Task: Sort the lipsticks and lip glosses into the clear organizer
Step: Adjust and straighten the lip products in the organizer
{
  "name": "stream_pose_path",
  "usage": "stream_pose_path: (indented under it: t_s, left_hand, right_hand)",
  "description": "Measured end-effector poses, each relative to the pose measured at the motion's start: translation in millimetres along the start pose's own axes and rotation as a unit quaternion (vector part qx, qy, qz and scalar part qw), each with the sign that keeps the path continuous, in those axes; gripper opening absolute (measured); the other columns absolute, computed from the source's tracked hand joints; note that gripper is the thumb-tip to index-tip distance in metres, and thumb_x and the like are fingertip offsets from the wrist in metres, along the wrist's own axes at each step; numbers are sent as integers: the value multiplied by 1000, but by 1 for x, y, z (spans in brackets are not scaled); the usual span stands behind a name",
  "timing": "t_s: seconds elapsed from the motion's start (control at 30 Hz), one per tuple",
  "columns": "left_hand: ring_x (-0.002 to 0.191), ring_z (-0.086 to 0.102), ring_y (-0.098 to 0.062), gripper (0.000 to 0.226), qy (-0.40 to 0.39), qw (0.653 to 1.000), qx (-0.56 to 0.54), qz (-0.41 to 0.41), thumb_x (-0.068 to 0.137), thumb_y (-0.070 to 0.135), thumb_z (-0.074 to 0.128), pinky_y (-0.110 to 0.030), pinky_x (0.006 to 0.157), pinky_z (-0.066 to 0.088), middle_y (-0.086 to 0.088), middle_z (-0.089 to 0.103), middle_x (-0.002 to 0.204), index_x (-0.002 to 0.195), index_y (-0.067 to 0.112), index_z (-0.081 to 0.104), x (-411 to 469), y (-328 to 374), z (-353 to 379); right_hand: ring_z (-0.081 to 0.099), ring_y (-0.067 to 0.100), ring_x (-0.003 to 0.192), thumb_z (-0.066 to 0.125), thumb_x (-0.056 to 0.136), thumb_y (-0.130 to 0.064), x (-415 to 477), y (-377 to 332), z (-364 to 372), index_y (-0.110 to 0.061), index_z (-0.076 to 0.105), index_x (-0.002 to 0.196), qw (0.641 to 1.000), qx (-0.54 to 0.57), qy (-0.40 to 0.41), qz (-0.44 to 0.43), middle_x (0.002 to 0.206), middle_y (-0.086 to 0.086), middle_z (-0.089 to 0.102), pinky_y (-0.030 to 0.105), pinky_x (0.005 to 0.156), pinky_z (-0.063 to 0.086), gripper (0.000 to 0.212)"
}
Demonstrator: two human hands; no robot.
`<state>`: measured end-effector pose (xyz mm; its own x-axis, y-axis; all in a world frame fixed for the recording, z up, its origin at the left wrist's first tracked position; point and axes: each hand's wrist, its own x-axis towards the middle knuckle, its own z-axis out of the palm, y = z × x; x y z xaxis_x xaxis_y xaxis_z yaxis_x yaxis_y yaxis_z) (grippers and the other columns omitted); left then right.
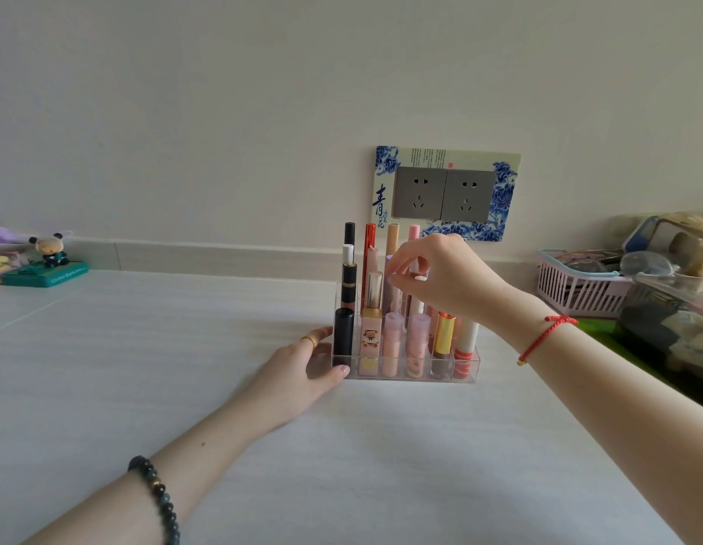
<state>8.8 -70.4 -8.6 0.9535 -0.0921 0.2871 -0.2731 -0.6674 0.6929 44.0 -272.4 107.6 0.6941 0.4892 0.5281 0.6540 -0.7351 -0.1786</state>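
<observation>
I am looking at one clear organizer standing on the white table close to the wall, and both of my hands are at it.

My left hand holds its near left corner: the thumb is curled onto the front wall and the fingers lie along the left side. One gold ring sits on a finger, and one dark bead bracelet is on that wrist.

My right hand hangs over the middle rows. Thumb and forefinger are bent together and pinch the top of a lilac tube that stands in its slot. One red cord circles this wrist.

The front row holds six tubes, one per compartment. From the left these are a black lipstick, a pink cartoon tube, two pale pink tubes, a gold-capped gloss and a white-capped striped tube.

Behind them I count at least eight more upright tubes, the lilac one included. My right hand hides the rest, so I cannot give a full count.

On the wall are two grey sockets in one blue-and-white surround. One pink basket stands at the right, and one small figurine at the far left.
</observation>
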Motion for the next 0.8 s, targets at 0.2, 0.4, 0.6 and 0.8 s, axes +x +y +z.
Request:
stream_pose_path:
  t_s: [0.2,0.4,0.6,0.8]
  left_hand:
    - [115,51,-5,51,94,995,-7,31,81,40,62,-26,98,40,11,61,117,128,23,48,0,6,0]
    - [93,55,0,31,175,981,-25,84,80,29,67,4,76,31,18,63,90,110,26,60,-1,13,-2]
    - [87,58,-2,21,182,978,-31,93,78,21,70,3,73,32,17,64,78,98,24,63,1,18,-1]
    - [88,58,-7,20,179,979,-28,97,78,20,69,0,74,33,20,62,76,90,32,58,2,20,0]
  right_hand:
    - [45,-12,59,63,82,-18,-13,-10,-3,-19,69,94,1000,-4,23,-16,82,-11,61,-2,55,36,14]
    - [46,-12,60,61,83,-23,-33,-8,4,-21,67,102,999,-24,-43,-10,98,-7,67,0,57,35,19]
    - [55,5,85,60,85,-27,-35,-6,15,-22,65,104,997,-60,-47,-1,104,-4,66,16,77,44,20]
    - [52,6,84,57,86,-25,-31,-9,18,-19,66,101,997,-57,-53,4,100,-4,68,17,73,44,18]
